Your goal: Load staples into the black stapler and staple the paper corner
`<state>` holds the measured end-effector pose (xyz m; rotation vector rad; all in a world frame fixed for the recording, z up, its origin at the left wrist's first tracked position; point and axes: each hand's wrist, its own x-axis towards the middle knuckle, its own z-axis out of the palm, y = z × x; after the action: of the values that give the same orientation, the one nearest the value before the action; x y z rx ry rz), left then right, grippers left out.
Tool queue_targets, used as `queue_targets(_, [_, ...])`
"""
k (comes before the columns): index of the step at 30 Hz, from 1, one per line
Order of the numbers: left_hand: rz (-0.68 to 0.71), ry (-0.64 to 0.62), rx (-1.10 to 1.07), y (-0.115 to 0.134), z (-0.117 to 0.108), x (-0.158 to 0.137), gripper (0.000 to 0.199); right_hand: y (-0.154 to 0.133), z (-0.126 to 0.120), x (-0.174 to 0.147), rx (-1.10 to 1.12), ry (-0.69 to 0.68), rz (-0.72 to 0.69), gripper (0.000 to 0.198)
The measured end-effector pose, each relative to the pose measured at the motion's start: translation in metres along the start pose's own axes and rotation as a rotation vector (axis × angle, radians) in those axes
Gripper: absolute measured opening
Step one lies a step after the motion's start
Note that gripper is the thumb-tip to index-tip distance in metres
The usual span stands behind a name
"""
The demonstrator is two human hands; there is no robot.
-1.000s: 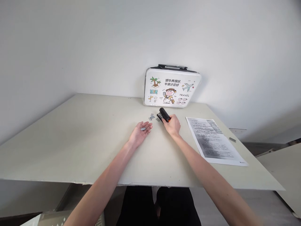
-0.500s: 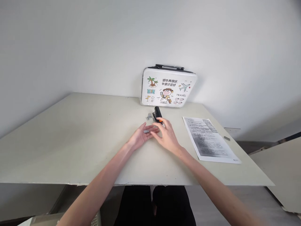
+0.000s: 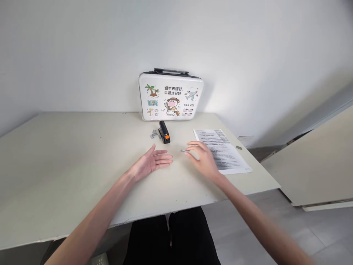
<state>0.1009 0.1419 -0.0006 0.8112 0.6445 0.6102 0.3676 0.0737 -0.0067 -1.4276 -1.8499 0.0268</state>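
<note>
My left hand (image 3: 152,161) lies palm up on the table with its fingers stretched out and nothing on it. Between thumb and fingertips, my right hand (image 3: 202,159) pinches a small grey strip of staples (image 3: 184,150), just above the table and near the printed sheet (image 3: 220,147). Beyond my left hand stands a black stapler (image 3: 163,131) with an orange piece at its near end. Several loose staple strips (image 3: 153,134) lie to the left of the stapler. Another single staple strip (image 3: 239,147) rests by the table's right edge, past the sheet.
A white case (image 3: 171,95) with cartoon prints and a black handle leans against the wall at the back of the pale table (image 3: 68,158). A pale panel (image 3: 317,165) stands beyond the table's right side. My legs are below the front edge.
My right hand has taken the staple strip from my left palm and moved right with it, away from my left hand. The camera view has turned to the right.
</note>
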Motion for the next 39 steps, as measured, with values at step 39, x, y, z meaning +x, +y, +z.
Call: queue_targets(39, [0.348, 0.205, 0.427, -0.014, 0.032, -0.016, 0.021, 0.078, -0.1, -0.155, -0.254, -0.031, 0.249, 0.032])
